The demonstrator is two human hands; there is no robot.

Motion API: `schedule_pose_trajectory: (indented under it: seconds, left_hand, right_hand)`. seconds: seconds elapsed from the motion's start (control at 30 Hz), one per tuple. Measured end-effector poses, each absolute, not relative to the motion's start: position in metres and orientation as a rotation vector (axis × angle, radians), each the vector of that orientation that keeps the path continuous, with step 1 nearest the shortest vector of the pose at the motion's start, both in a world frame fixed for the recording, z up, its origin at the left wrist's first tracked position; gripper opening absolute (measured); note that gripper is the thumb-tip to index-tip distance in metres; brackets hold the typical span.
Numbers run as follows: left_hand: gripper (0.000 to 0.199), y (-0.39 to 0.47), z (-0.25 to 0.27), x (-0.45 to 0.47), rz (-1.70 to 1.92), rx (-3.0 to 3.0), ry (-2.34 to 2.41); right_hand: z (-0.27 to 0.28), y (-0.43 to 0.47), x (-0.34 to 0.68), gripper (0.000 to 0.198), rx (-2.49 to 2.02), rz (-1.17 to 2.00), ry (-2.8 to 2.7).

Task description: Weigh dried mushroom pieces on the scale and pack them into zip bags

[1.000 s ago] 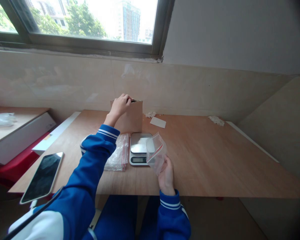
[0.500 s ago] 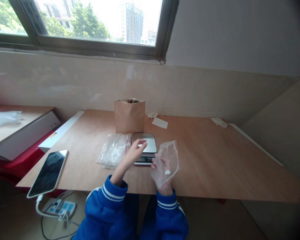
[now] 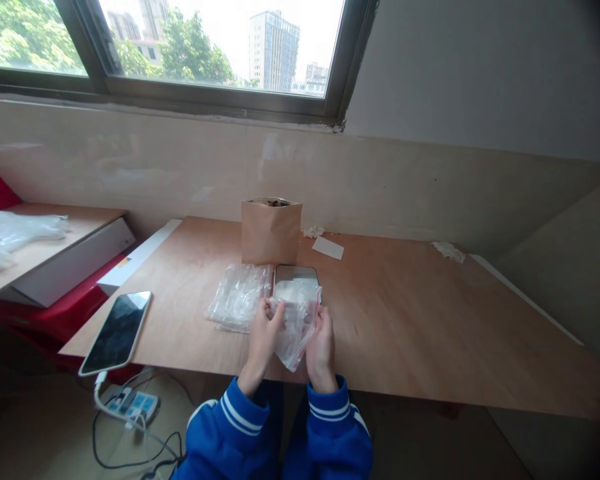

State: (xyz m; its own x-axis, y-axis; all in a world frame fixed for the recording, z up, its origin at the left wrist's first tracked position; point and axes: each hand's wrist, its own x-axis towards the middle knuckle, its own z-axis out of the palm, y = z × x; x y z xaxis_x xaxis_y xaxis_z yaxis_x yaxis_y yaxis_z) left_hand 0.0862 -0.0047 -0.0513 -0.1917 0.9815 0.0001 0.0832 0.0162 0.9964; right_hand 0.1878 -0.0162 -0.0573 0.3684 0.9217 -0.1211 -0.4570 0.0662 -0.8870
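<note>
Both hands hold a clear plastic zip bag with a reddish strip along its edge, in front of a small kitchen scale. My left hand pinches the bag's left side, thumb and fingers together. At the right side my right hand is closed on the edge with the red strip. The bag covers most of the scale, its display included. Just left of the scale lies a stack of clear zip bags. Behind stands an open brown paper pouch with dark contents showing at its top.
A phone on a white charging cable lies at the table's left edge, above a power strip. Behind the scale are a white card and crumpled white tissue. More tissue lies far right on the wooden table.
My left hand has come from above the scale down to the bag and grips it. The bag, in my right hand, has moved left, over the front of the scale. The view has shifted slightly.
</note>
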Motion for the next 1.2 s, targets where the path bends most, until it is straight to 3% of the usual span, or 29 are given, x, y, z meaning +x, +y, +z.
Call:
schedule_pose_trajectory:
  seconds: [0.1, 0.23, 0.53, 0.77, 0.97, 1.07, 1.2]
  left_hand:
    - [0.033, -0.009, -0.044, 0.078, 1.305, 1.284, 1.591]
    - [0.03, -0.013, -0.038, 0.075, 1.332, 1.375, 1.685]
    - [0.034, -0.004, -0.039, 0.052, 1.373, 1.278, 1.369]
    - [0.03, 0.043, -0.041, -0.016, 1.36, 1.294, 1.937]
    - [0.054, 0.068, -0.055, -0.023, 1.045, 1.455, 2.385]
    - [0.057, 0.053, -0.025, -0.01, 1.287, 1.505, 2.35]
    - [0.058, 0.002, 0.051, -0.004, 1.928, 1.803, 1.725]
  right_hand:
    - [-0.046, -0.02, 0.189, 0.058, -1.073, 1.241, -0.555]
    - [-0.05, -0.021, 0.183, 0.046, -1.162, 1.147, -0.675]
    - [-0.054, -0.016, 0.193, 0.047, -1.185, 1.096, -0.732]
    - [-0.032, -0.031, 0.238, 0.042, -1.178, 0.899, -0.804]
    - [-0.024, -0.04, 0.261, 0.037, -1.212, 0.798, -0.774]
    - [-0.004, -0.05, 0.26, 0.036, -1.239, 0.643, -0.801]
    - [0.053, -0.067, 0.264, 0.036, -1.14, 0.246, -0.883]
